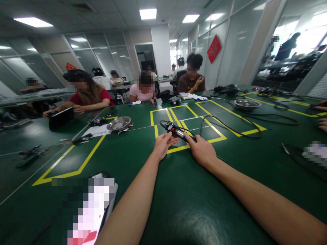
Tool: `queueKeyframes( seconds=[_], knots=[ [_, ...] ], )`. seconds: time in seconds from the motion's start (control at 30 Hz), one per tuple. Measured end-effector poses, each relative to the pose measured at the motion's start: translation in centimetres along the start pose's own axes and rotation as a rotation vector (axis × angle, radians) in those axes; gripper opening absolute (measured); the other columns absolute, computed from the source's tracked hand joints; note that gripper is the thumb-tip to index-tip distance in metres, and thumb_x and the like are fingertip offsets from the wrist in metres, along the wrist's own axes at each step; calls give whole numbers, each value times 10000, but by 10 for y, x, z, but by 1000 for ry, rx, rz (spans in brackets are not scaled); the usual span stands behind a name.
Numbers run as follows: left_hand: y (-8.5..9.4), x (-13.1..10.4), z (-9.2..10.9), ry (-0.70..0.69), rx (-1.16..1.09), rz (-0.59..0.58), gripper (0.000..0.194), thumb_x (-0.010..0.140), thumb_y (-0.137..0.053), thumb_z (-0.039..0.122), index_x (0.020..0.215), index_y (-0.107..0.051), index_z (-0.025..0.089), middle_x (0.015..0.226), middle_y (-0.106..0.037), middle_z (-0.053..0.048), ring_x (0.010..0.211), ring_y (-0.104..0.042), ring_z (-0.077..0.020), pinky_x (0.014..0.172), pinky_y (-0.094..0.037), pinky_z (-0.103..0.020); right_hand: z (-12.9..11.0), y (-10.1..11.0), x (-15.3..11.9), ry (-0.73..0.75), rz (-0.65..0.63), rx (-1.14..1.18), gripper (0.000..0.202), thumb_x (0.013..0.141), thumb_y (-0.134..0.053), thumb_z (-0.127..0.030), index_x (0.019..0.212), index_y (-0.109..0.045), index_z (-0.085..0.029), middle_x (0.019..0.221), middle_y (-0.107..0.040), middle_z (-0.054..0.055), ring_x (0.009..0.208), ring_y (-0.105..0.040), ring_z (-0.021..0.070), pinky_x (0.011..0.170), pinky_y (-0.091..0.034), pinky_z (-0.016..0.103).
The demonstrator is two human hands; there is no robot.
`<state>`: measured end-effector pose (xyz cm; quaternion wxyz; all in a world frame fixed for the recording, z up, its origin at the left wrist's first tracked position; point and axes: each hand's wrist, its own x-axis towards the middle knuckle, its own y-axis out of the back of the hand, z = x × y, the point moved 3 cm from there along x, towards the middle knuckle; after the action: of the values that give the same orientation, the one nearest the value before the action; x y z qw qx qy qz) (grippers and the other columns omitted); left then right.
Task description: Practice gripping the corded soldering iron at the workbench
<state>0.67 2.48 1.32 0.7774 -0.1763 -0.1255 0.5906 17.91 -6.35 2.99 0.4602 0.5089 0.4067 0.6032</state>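
Note:
In front of me, over the yellow-taped squares, my right hand [203, 149] is wrapped round a pen-shaped power screwdriver [181, 134] with a silver and blue body. Its index finger lies along the top of the tool. My left hand [163, 145] pinches a small black part with a cable [169, 128] at the tool's front end. A bit of red shows between the two. Fingers hide where the tool and the part meet, so I cannot tell whether they touch. A black cord [217, 119] loops away on the table to the right.
Steel bowls stand on the green table, one at left [119, 124] and one at far right [247, 104]. A phone with a blurred screen [95, 204] lies near my left forearm. Green-handled pliers [28, 160] lie far left. Several people sit across the table.

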Motion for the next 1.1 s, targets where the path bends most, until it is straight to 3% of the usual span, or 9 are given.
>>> queueKeyframes(
  seconds=[0.27, 0.47, 0.73, 1.1],
  knots=[
    [3, 3, -4, -13, 15, 22, 216, 870, -715, 259, 929, -598, 87, 912, -732, -166, 834, -752, -234, 771, -596, -325, 0, 1, -2, -17, 22, -9, 606, 1049, -283, -304, 1601, -46, -388, 1140, -527, 115, 843, -608, 213, 659, -422, 282],
    [6, 7, -8, -76, 100, 71, 264, 891, -687, 324, 966, -540, 118, 908, -733, -162, 751, -751, -231, 706, -610, -358, 2, -1, -1, -34, 30, -3, 601, 1047, -288, -309, 1600, -65, -389, 1124, -525, 108, 839, -610, 212, 653, -420, 286],
    [5, 6, -9, -56, 143, 48, 209, 936, -619, 296, 909, -548, 102, 893, -731, -186, 729, -748, -228, 674, -605, -335, 1, -1, -2, -26, 49, 5, 588, 1049, -286, -329, 1598, -85, -387, 1106, -529, 105, 818, -600, 206, 638, -411, 278],
    [3, 4, -6, -21, 77, 29, 227, 939, -617, 319, 915, -552, 103, 880, -722, -187, 766, -750, -247, 766, -598, -390, -1, 1, -3, -34, 33, -25, 627, 1046, -291, -293, 1606, -26, -386, 1168, -529, 127, 859, -599, 213, 678, -441, 288]
  ],
)
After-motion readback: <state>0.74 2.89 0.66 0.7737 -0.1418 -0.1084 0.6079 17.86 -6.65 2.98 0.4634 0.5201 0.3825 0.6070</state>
